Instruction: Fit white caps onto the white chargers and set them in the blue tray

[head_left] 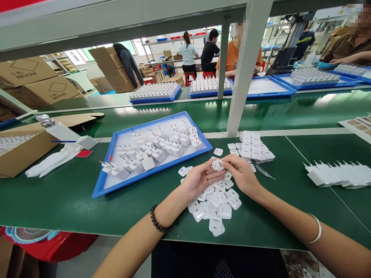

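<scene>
Both my hands meet over the green bench and pinch one small white plug part [218, 165]. My left hand [199, 180] cups it from below with fingers curled. My right hand [240, 172] grips its right side with thumb and fingers. Beneath and in front of the hands lies a loose pile of several similar white parts [216, 208]. A neat stack of the same parts [255, 148] sits just beyond my right hand. To the left, a blue tray [124, 178] holds several white charger plugs [158, 148].
An open cardboard box [21, 152] and white gloves [55, 160] lie at the left. A row of white chargers [339, 174] lies at the right. A white post [243, 77] rises behind the stack. Other people work at benches with blue trays beyond.
</scene>
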A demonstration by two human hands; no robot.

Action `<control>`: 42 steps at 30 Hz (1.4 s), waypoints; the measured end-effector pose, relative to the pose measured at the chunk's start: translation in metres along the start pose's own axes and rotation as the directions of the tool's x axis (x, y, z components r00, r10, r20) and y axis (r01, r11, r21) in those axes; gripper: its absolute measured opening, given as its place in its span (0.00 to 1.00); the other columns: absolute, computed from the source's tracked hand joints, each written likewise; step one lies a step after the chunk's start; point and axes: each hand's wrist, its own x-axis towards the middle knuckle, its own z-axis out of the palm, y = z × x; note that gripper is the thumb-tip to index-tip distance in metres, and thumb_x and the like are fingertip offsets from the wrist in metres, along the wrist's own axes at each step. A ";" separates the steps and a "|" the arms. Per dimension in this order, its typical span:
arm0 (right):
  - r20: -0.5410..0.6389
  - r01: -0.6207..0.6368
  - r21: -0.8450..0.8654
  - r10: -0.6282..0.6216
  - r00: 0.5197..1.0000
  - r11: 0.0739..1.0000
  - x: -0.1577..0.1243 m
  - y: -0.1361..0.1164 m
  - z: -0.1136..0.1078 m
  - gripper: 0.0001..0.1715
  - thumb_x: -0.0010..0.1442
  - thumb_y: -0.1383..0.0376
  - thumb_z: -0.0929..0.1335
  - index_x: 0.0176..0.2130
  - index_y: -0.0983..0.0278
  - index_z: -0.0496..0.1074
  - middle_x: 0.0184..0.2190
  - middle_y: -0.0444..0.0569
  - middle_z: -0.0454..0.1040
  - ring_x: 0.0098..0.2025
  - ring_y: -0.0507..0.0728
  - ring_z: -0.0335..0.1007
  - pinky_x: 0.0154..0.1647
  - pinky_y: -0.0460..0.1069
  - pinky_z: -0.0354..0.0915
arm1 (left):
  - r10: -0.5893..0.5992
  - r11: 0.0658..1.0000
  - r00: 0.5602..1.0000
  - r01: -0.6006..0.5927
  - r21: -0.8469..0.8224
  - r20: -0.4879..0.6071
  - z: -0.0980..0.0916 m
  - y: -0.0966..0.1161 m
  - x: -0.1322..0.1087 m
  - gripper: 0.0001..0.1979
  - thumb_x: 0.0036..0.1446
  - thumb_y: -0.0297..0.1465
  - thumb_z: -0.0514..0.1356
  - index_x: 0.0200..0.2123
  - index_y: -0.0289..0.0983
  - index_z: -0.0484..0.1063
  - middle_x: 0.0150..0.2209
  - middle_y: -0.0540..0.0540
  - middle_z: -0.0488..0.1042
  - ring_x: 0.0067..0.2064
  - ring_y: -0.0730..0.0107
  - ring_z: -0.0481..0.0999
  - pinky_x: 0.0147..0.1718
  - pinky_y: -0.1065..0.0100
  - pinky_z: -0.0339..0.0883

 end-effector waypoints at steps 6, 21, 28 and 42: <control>0.133 0.039 -0.101 -0.025 0.991 0.994 0.004 0.003 -0.008 0.11 0.66 0.67 0.61 0.34 0.62 0.71 0.31 0.48 0.72 0.36 0.57 0.69 0.38 0.52 0.67 | -0.093 0.993 0.976 0.076 0.090 0.195 -0.001 0.010 -0.005 0.13 0.64 0.26 0.54 0.44 0.23 0.74 0.47 0.29 0.77 0.51 0.53 0.78 0.59 0.56 0.64; 0.284 -0.201 -0.410 0.334 0.899 0.890 0.014 0.002 -0.037 0.07 0.56 0.61 0.69 0.36 0.62 0.71 0.33 0.48 0.72 0.33 0.57 0.68 0.32 0.51 0.63 | 0.027 0.988 0.992 -0.045 0.148 0.126 -0.007 0.019 -0.005 0.20 0.56 0.22 0.63 0.53 0.35 0.72 0.49 0.39 0.78 0.50 0.52 0.78 0.57 0.49 0.66; 0.261 -0.363 -0.497 0.535 0.804 0.788 0.006 0.004 -0.021 0.09 0.49 0.65 0.72 0.32 0.63 0.70 0.27 0.46 0.71 0.29 0.57 0.66 0.26 0.49 0.55 | 0.099 0.968 0.991 -0.117 0.224 0.093 -0.006 0.023 -0.006 0.13 0.53 0.20 0.65 0.43 0.32 0.77 0.52 0.38 0.75 0.50 0.52 0.78 0.56 0.55 0.69; 0.250 -0.546 0.324 0.487 0.837 0.772 0.017 -0.012 -0.030 0.17 0.48 0.54 0.74 0.27 0.65 0.73 0.20 0.41 0.70 0.20 0.47 0.60 0.22 0.44 0.57 | 0.188 0.966 0.979 -0.169 0.194 -0.084 -0.007 0.020 -0.003 0.15 0.55 0.23 0.65 0.48 0.33 0.75 0.47 0.36 0.78 0.46 0.56 0.81 0.49 0.59 0.75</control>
